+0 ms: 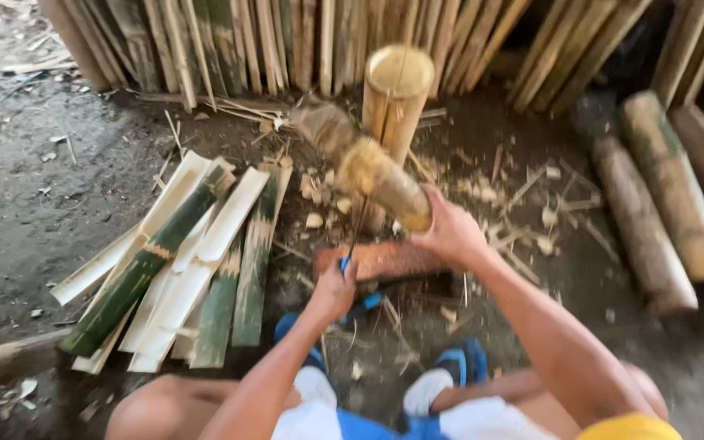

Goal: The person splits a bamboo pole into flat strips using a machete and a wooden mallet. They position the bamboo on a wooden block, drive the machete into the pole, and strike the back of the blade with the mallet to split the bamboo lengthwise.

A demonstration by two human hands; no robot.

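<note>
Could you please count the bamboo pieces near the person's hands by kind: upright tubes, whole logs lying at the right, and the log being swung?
Upright bamboo tube: 1
Whole bamboo logs lying at right, clearly in view: 3
Blurred log in the right hand: 1
Total: 5
The left hand grips a blade with a blue handle. The split strips overlap, so they are not counted.

Seen from above, a seated person w/ bare arms. Right hand (448,230) grips a blurred wooden club (380,181), tilted, just in front of an upright bamboo tube (396,94). Left hand (334,287) is closed on a thin blade w/ blue handle (350,244), near the tube's base. Left of the tube: split bamboo slats (189,261) fanned on dirt. Right of it: whole bamboo logs (653,204). Behind it: leaning bamboo strips (270,41). Chips (482,191) around its foot.
</note>
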